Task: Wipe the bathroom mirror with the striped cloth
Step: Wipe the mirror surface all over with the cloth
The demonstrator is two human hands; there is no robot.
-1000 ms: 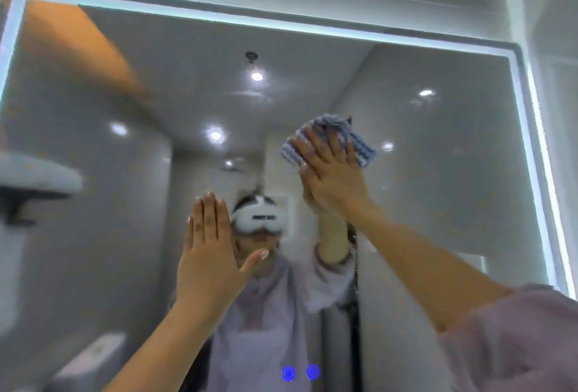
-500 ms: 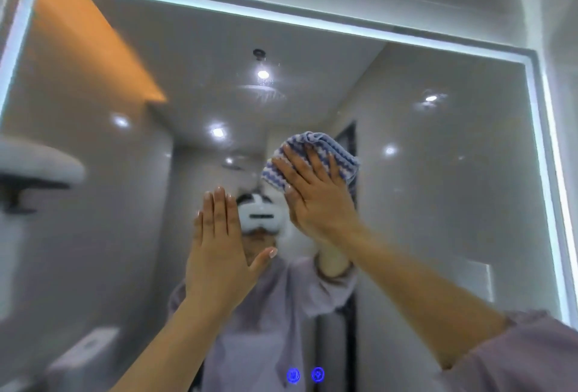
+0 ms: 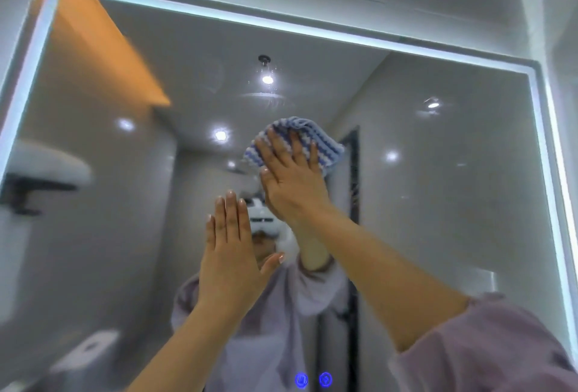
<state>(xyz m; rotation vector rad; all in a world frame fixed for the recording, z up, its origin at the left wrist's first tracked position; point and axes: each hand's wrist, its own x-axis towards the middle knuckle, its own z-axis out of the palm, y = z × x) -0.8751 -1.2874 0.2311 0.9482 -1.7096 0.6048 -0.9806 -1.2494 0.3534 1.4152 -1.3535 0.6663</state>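
- Two hands are raised before the mirror (image 3: 453, 172). Its lit border (image 3: 281, 27) is cut off by the picture edge at 9 o'clock and at 3 o'clock, and its lower edge lies out of view.
- Right hand (image 3: 291, 179): just above picture centre, toward 12 o'clock, with fingers straight and spread, pressing the striped cloth (image 3: 325, 141) flat to the glass.
- Striped cloth: bunched, blue and white. Only its 12 o'clock and 3 o'clock margins show past the fingers, and the rest is covered by the palm.
- Left hand (image 3: 230, 254): at 7 o'clock of the right hand, flat, fingers together and straight, thumb out toward 3 o'clock, holding nothing. Whether the palm touches the glass cannot be told.
- Reflected headset (image 3: 261, 219): mostly hidden between the two hands.
- Sleeve (image 3: 488, 344): lilac, cut off at the 4 o'clock corner.
- Blurred items: a pale shelf (image 3: 47, 166) on a dark bracket at 9 o'clock, and a white fixture below it at 7 o'clock that is too soft to identify.
- Orange patch (image 3: 103, 47): at 10 o'clock, with smeared edges.
- Two blue buttons (image 3: 312, 379): they glow at 6 o'clock, and their symbols are illegible.
- Change over the last second: relative to the mirror's border, the right hand and cloth have travelled toward 9 o'clock. The cloth now covers the reflected dark doorway less and lies nearer the ceiling lights.
- The left hand has kept its flat pose and its place beneath the cloth.
- The view has swung, so more of the 9 o'clock border shows.
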